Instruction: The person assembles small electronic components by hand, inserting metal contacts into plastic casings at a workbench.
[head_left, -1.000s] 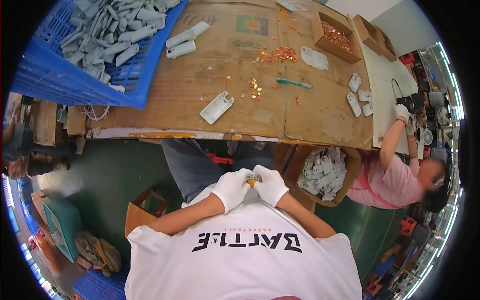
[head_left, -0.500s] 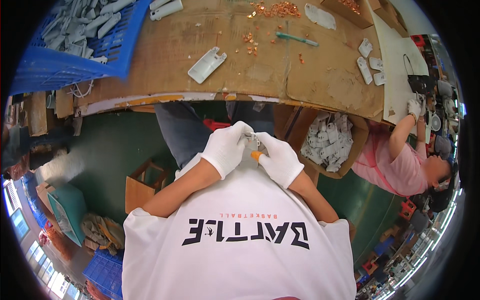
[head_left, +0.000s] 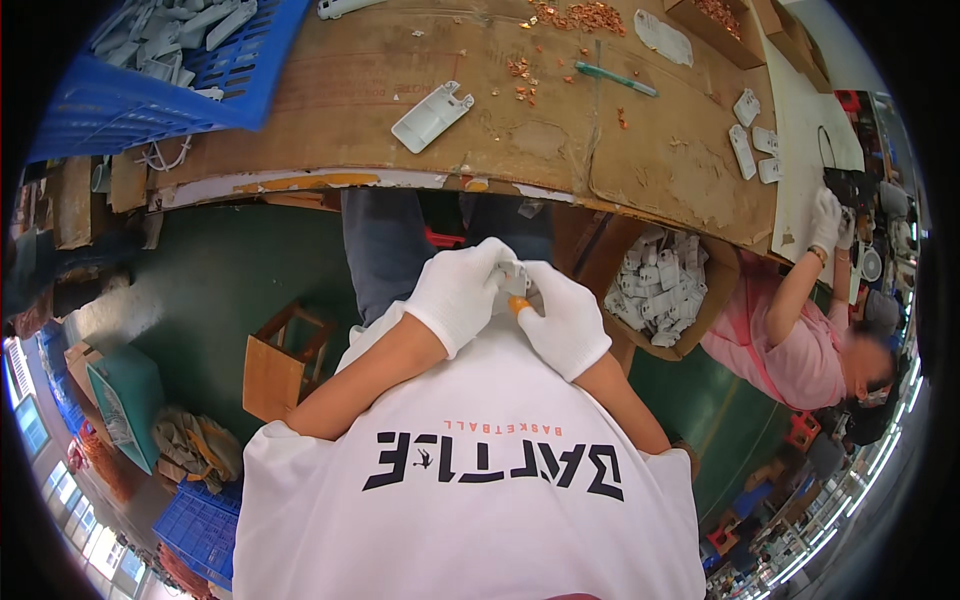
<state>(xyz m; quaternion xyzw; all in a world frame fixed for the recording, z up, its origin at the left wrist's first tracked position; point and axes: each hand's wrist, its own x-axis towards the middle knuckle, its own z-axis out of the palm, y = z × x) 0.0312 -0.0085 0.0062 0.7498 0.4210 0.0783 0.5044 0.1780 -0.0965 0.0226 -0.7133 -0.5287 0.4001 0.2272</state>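
My left hand [head_left: 462,292] and my right hand [head_left: 562,318], both in white gloves, meet in front of my chest, just short of the table edge. Their fingers pinch a small white plastic part [head_left: 515,276] between them; gloves cover much of it. An orange cover wraps the tip of my right thumb. Beyond my hands, a larger white plastic casing [head_left: 432,117] with two prongs lies on the cardboard-covered table [head_left: 350,130]. Small copper pieces [head_left: 580,17] form a pile at the far side, and others are scattered nearer.
A blue crate [head_left: 225,108] of grey-white parts stands left on the table. A green pen [head_left: 617,78] and several white pieces [head_left: 742,152] lie rightward. Below the table's right part, a cardboard box [head_left: 722,292] holds white parts. A co-worker [head_left: 775,340] sits right; a wooden stool [head_left: 272,378] stands left.
The view has shifted slightly, so the table things appear higher and further right. My fingers have turned the small part a little; both hands still hold it. The co-worker's gloved hands have moved slightly.
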